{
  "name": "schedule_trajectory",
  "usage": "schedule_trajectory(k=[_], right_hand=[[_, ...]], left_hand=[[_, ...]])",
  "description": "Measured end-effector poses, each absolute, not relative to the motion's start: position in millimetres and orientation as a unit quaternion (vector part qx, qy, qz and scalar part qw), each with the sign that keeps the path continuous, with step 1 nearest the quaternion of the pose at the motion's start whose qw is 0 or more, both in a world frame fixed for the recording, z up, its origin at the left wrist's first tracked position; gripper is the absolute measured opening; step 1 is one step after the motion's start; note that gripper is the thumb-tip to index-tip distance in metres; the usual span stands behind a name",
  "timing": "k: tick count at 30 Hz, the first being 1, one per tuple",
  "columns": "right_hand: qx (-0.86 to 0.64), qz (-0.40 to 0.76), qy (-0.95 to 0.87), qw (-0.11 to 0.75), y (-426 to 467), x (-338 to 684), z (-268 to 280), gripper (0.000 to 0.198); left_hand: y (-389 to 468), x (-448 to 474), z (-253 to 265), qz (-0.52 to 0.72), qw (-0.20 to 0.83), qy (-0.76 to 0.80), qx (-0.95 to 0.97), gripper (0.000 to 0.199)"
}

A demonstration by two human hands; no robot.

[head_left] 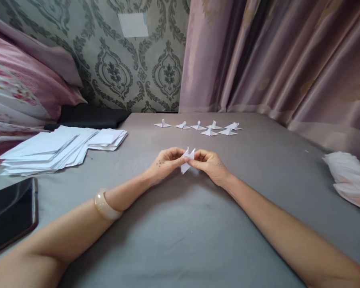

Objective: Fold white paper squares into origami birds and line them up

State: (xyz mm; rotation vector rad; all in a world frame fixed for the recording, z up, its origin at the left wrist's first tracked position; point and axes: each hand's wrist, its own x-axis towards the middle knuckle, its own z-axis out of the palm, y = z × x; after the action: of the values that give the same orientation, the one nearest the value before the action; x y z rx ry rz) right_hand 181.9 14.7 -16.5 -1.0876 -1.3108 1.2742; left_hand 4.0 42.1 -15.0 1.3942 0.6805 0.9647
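A small piece of folded white paper is held between my two hands above the grey cloth, its pointed tips sticking upward. My left hand pinches it from the left, thumb in front and fingers curled behind. From the right, my right hand grips it the same way, and the two thumbs nearly meet at its middle. Part of the paper is hidden by the thumbs. Beyond the hands, several folded white paper figures with flat spread sides stand in a loose group on the cloth.
To the left lie a stack of white paper sheets and a smaller pile of cut paper. A dark phone rests at the near left. Crumpled white material is at the right edge. Curtains hang behind the grey surface.
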Motion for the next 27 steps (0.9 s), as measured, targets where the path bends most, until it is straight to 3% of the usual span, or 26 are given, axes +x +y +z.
schedule_trajectory(k=[15, 27], right_hand=[[-0.449, 0.447, -0.557, 0.538, 10, 174, -7, 0.018], [-0.455, 0.452, -0.551, 0.534, 7, 173, -6, 0.020]], left_hand=[[44, 0, -17, 0.361, 0.636, 0.319, 0.602, 0.022], [39, 5, -15, 0.388, 0.557, 0.373, 0.632, 0.030]])
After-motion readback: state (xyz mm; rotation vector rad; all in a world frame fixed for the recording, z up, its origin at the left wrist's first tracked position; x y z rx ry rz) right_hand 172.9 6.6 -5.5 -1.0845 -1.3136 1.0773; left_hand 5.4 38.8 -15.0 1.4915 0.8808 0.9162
